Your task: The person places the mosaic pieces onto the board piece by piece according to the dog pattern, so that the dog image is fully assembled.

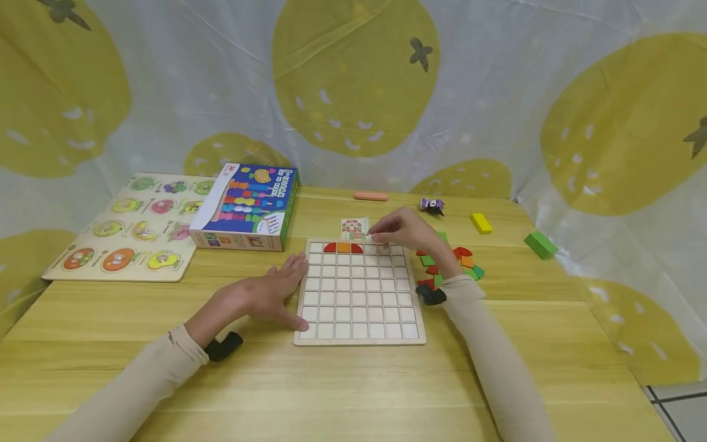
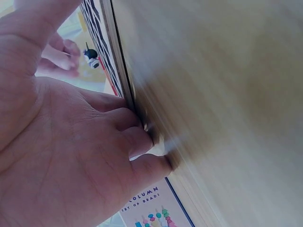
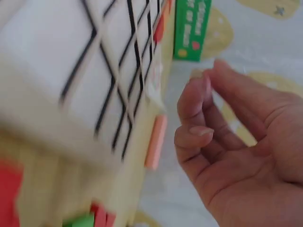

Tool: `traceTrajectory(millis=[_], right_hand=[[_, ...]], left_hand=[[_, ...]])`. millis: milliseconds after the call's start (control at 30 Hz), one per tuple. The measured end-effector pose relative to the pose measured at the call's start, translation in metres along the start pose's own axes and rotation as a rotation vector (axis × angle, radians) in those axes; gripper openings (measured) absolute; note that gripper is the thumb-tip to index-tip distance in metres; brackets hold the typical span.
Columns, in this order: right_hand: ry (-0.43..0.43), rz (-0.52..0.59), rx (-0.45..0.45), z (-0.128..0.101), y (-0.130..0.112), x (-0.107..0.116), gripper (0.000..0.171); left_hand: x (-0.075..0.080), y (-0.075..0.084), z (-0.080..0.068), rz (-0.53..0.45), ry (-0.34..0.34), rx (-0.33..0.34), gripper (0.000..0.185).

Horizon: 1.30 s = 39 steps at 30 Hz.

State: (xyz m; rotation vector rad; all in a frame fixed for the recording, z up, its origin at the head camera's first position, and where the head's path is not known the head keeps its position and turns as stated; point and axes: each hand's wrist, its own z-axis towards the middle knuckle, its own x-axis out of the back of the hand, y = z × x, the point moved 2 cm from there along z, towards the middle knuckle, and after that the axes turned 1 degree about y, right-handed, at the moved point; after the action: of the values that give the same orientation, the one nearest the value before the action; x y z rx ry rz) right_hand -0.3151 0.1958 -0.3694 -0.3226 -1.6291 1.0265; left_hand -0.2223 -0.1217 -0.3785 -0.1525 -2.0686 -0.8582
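My left hand [image 1: 265, 294] rests flat against the grid board's [image 1: 359, 291] left edge; my right hand [image 1: 405, 230], loosely curled and holding nothing, hovers at its top edge.

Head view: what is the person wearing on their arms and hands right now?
Both arms are covered by long, close-fitting beige sleeves that end at the wrists. A small black device sits strapped under the left wrist, and a similar black one under the right wrist. The left hand and right hand are bare: no gloves, and no rings or markings that I can make out.
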Motion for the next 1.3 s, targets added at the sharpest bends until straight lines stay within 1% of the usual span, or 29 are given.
traceTrajectory(millis=[67, 200, 267, 367, 567, 800, 967, 1200, 1300], right_hand=[[0.018, -0.015, 0.012, -0.01, 0.007, 0.013, 0.024], [0.065, -0.056, -0.034, -0.029, 0.024, 0.034, 0.025], [0.077, -0.07, -0.075, -0.035, 0.032, 0.04, 0.024], [0.075, -0.077, -0.111, -0.04, 0.043, 0.045, 0.024], [0.065, -0.096, -0.117, -0.042, 0.06, 0.051, 0.023], [0.074, -0.137, -0.141, -0.043, 0.071, 0.053, 0.021], [0.086, -0.185, -0.172, -0.04, 0.072, 0.051, 0.02], [0.091, -0.169, -0.233, -0.04, 0.068, 0.048, 0.017], [0.081, -0.165, -0.255, -0.038, 0.066, 0.047, 0.017]], left_hand=[[0.0, 0.0, 0.0, -0.005, 0.0, 0.0, 0.125], [0.0, -0.001, 0.0, -0.004, -0.001, 0.0, 0.125], [0.0, 0.0, -0.001, -0.005, 0.001, -0.003, 0.124], [0.001, 0.0, -0.002, -0.009, 0.003, -0.006, 0.125], [0.001, -0.002, -0.004, -0.021, 0.007, -0.009, 0.124], [0.001, 0.0, -0.001, -0.02, 0.008, -0.033, 0.126], [0.002, 0.0, -0.002, -0.025, 0.006, -0.03, 0.126], [0.002, 0.001, -0.001, -0.023, 0.006, -0.027, 0.126], [0.002, 0.001, -0.002, -0.021, 0.009, -0.023, 0.126]])
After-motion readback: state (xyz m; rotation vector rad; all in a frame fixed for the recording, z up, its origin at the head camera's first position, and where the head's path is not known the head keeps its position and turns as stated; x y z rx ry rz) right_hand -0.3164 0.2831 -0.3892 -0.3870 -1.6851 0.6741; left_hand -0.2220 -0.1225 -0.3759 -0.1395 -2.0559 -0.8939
